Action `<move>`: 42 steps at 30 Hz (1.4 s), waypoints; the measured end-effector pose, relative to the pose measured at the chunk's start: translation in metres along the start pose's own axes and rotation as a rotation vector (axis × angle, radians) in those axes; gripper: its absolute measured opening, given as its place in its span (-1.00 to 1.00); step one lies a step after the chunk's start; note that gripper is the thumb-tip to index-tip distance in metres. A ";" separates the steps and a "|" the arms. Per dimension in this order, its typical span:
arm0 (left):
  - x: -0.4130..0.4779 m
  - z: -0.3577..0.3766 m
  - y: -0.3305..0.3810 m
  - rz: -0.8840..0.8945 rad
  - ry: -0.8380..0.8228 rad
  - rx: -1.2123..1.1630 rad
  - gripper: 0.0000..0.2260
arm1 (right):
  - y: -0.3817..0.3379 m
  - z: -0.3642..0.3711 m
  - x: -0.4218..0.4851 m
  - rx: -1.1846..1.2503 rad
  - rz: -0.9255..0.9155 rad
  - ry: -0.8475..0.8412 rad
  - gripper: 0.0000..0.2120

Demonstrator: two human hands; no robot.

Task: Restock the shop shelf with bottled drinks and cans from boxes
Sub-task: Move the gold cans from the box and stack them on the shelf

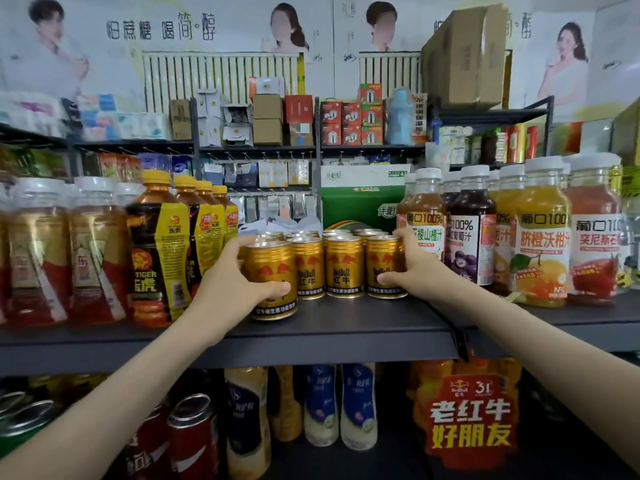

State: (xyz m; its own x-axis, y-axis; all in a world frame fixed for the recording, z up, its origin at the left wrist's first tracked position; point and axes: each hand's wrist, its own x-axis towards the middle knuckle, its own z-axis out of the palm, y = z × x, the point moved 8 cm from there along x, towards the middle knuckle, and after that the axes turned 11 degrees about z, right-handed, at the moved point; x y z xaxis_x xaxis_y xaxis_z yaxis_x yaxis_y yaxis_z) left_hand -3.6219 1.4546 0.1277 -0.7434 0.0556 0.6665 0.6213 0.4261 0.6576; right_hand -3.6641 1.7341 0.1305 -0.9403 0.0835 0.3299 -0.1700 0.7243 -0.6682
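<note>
1. Left fingers (242,243) curl round the far side of the front-left gold can (273,268), thumb across its face. The left hand (225,282) has it in a full wrap grip. This can stands nearer the shelf edge than its row.
2. Right fingers (403,237) curl behind the rightmost gold can (382,261), thumb low on its front, so the right hand (420,268) grips it too. The middle gold cans (344,268) stand between the two sets of fingers, with more rows behind.
3. Risk: the left can is out of line. A fast push back likely bumps the can just right of the thumb and may topple the ones behind.
4. Risk: a juice bottle (427,220) stands just outside the right fingers; cannot tell if they touch. A sideways nudge may tip it.
5. Risk: Tiger bottles (157,251) stand just left of the left wrist, and a swing could clip them.
6. Surface: dark, smooth shelf (346,323), bare strip below the fingers, no front lip seen. Cans probably slide easily.
7. Room: shop aisle. Below the forearms are milk-drink bottles (322,407), red cans (194,434) and a Red Bull sign (471,420). Beyond the fingers are a green carton (360,206) and wall posters (194,29).
</note>
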 end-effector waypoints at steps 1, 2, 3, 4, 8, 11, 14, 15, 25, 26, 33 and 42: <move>0.000 -0.009 -0.004 0.001 0.029 0.005 -0.29 | 0.000 0.003 0.002 -0.014 0.012 0.011 -0.23; -0.001 -0.017 -0.006 0.006 0.055 0.016 -0.31 | 0.000 0.005 0.004 -0.029 0.027 0.025 -0.21; -0.001 -0.024 -0.008 0.014 0.073 0.023 -0.33 | 0.000 0.007 0.005 -0.043 0.040 0.039 -0.19; -0.002 -0.030 -0.010 0.019 0.085 0.027 -0.36 | 0.000 0.008 0.006 -0.057 0.049 0.050 -0.18; -0.007 -0.040 -0.014 0.023 0.074 0.061 -0.38 | -0.004 0.009 0.003 -0.104 0.053 0.074 -0.18; -0.007 -0.040 -0.014 0.019 0.060 0.082 -0.36 | -0.011 0.011 -0.001 -0.111 0.038 0.100 -0.23; -0.004 -0.039 -0.014 0.026 0.052 0.070 -0.37 | -0.015 0.013 -0.003 -0.138 0.033 0.132 -0.27; -0.003 -0.038 -0.013 0.034 0.050 0.071 -0.38 | -0.016 0.013 -0.004 -0.142 0.029 0.138 -0.29; 0.009 -0.027 -0.024 0.088 -0.072 0.092 -0.40 | -0.008 0.011 0.001 -0.105 0.061 0.077 -0.16; 0.010 -0.027 -0.024 0.096 -0.100 0.086 -0.39 | -0.007 0.013 0.001 -0.124 0.063 0.073 -0.12; -0.002 -0.018 0.005 0.377 -0.263 0.661 -0.22 | -0.081 0.041 -0.021 -0.647 -0.417 0.201 -0.06; 0.000 -0.014 0.001 0.387 -0.372 0.666 -0.05 | -0.103 0.077 -0.010 -0.855 -0.440 0.215 -0.15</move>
State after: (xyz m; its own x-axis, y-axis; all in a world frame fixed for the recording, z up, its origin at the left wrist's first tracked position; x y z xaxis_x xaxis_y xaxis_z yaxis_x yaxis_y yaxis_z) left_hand -3.6175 1.4427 0.1335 -0.6144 0.5498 0.5660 0.6597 0.7514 -0.0139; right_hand -3.6594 1.6063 0.1446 -0.7564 -0.2507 0.6041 -0.1419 0.9645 0.2226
